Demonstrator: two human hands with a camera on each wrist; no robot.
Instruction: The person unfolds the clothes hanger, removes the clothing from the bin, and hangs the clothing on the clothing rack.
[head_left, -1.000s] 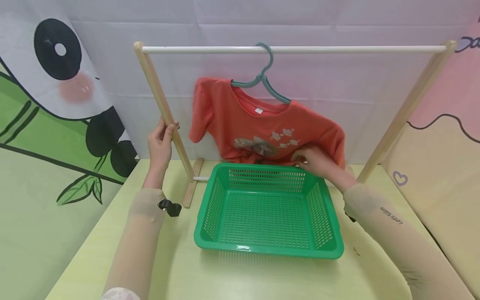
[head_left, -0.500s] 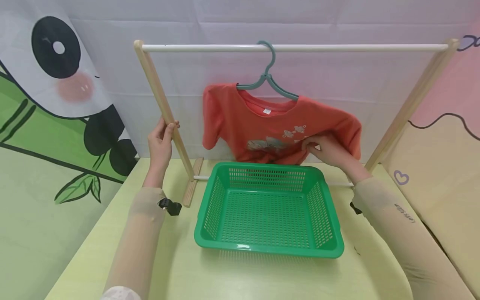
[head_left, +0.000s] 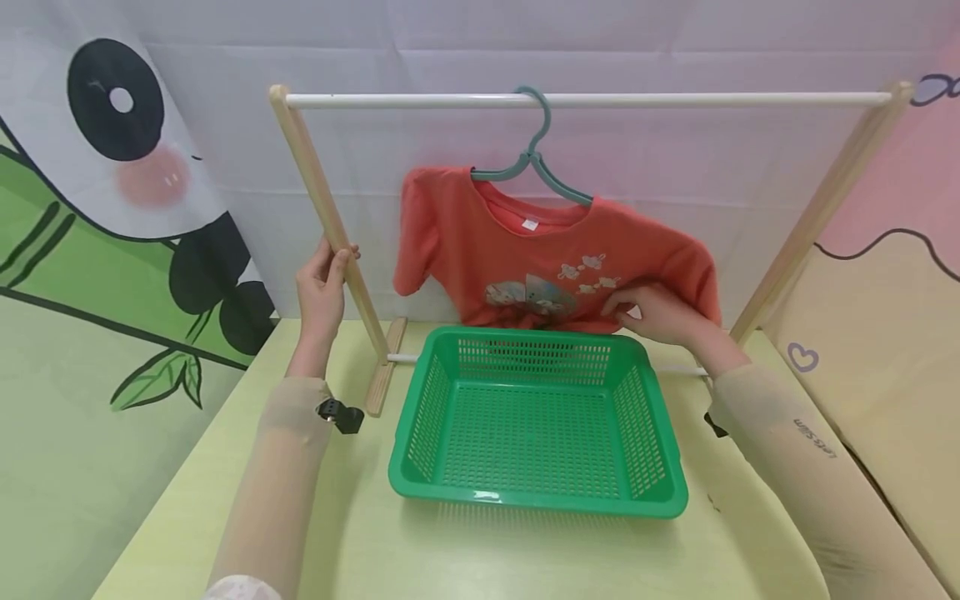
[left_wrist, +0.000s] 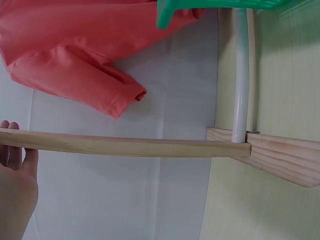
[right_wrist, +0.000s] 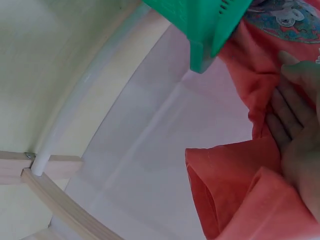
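A red short-sleeved T-shirt [head_left: 480, 242] with a printed front hangs on a grey-green hanger [head_left: 534, 154] hooked over the rack's white bar [head_left: 675, 100]. My left hand [head_left: 321, 287] grips the rack's left wooden post [head_left: 318, 192] between thumb and fingers. At the shirt's lower right, my right hand [head_left: 648, 312] pinches the fabric with thumb and index finger. Seen from the right wrist, the other fingers [right_wrist: 287, 115] lie stretched against the cloth, above a sleeve [right_wrist: 235, 170]. The lower hem is bunched and partly hidden behind the green basket.
A green plastic basket [head_left: 540, 505] with perforated walls stands on the pale yellow table [head_left: 360, 533], in front of the shirt. The rack's wooden foot [head_left: 386, 367] is left of it. The right wooden post [head_left: 821, 208] rises behind my right forearm. A printed cloth backdrop [head_left: 712, 50] hangs behind.
My right hand has moved to the right, and the shirt and hanger have swung right with it, then slightly back left. The left hand stays on the post.
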